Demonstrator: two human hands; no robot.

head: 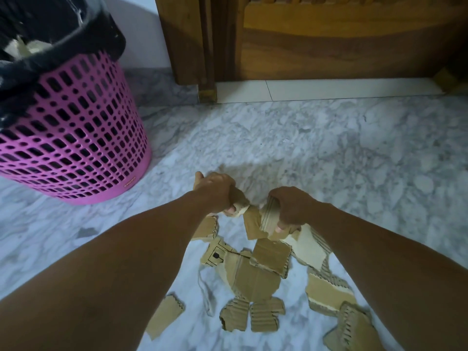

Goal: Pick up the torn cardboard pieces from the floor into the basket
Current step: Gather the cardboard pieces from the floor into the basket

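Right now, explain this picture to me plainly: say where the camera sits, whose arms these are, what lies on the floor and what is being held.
The single picture comes from a camera worn on a person's head, looking down at two bare arms. The left hand and the right hand each grip torn brown cardboard pieces. More torn brown cardboard pieces lie scattered on the grey-white marble floor. To the left stands a pink perforated plastic basket lined with a black bag, with pale scraps already inside.

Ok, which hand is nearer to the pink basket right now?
Left. The left hand, closed on cardboard pieces, sits just right of the pink basket base. The right hand, also gripping cardboard, is farther right, beyond the left one.
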